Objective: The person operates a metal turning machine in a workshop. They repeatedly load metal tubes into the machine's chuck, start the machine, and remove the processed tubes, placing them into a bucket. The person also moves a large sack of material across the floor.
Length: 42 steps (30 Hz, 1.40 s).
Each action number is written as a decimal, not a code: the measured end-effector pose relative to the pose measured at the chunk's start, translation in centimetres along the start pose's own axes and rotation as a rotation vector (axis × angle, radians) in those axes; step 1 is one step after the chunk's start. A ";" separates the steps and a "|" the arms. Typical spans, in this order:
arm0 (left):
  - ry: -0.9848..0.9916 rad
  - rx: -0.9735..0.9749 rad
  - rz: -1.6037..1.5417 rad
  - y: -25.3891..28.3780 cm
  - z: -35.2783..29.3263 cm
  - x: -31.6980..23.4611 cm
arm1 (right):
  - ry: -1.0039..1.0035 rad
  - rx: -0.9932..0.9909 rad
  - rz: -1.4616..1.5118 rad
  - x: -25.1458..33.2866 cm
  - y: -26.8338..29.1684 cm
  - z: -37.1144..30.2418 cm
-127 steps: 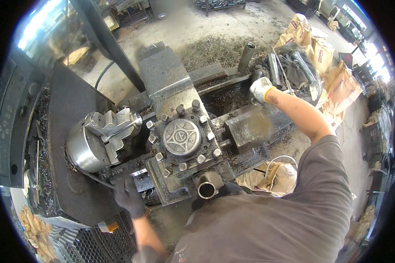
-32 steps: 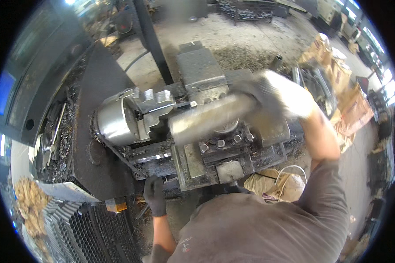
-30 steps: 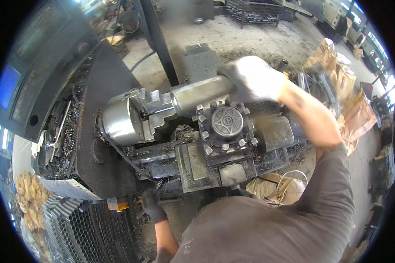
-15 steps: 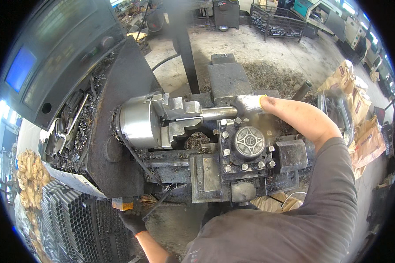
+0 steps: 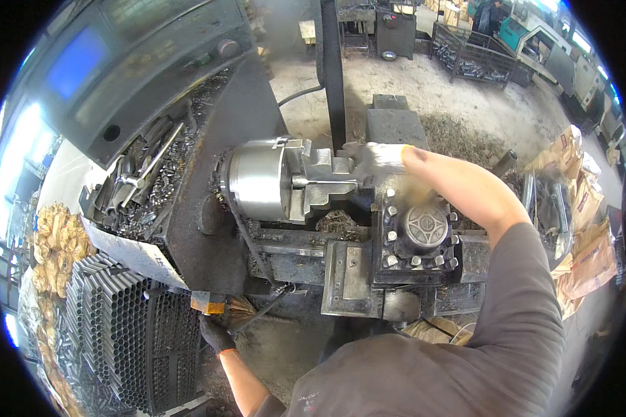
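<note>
My right hand (image 5: pixel 382 160), in a pale, worn glove, reaches across the machine to the right side of the jaws (image 5: pixel 320 170) of a steel lathe chuck (image 5: pixel 257 181). Its fingers look curled, though partly smeared; whatever they hold is hidden by the hand. Below the forearm sits a square tool post (image 5: pixel 424 229) ringed with bolts. At lower left, my left hand (image 5: pixel 217 333), in a black glove, is just under an orange-yellow block (image 5: pixel 207 303) at the machine's front. The dark glove blends into the background, so its fingers cannot be made out.
A dark lever (image 5: pixel 261 311) slants beside the left hand. Stacked metal tubes (image 5: pixel 111 306) stand at lower left, below a tray of shavings holding a T-handled wrench (image 5: pixel 149 170). Paper sacks (image 5: pixel 577 229) lie at right. A dark post (image 5: pixel 332 83) rises behind the chuck.
The view has shifted, moving the machine rightward in the picture. My right hand has come closer to the chuck jaws; the round metal bar seen between them no longer shows. My left hand stays near the block.
</note>
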<state>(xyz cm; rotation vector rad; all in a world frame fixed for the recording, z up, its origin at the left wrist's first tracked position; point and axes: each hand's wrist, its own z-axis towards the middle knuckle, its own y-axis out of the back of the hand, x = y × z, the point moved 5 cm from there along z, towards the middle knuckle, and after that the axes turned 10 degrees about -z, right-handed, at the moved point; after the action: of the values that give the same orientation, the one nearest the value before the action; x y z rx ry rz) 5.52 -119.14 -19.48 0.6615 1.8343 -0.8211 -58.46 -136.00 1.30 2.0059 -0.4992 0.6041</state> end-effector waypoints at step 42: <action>-0.565 2.766 1.178 -19.7 -64.1 27.4 | -2.818 -0.434 0.183 -2.1 -95.5 -91.4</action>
<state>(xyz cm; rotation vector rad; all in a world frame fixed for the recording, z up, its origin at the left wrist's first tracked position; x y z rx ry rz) -54.98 -79.31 -21.45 2.0876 -1.4360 -1.7054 -25.12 -10.89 -25.46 0.8714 -1.8537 -2.4457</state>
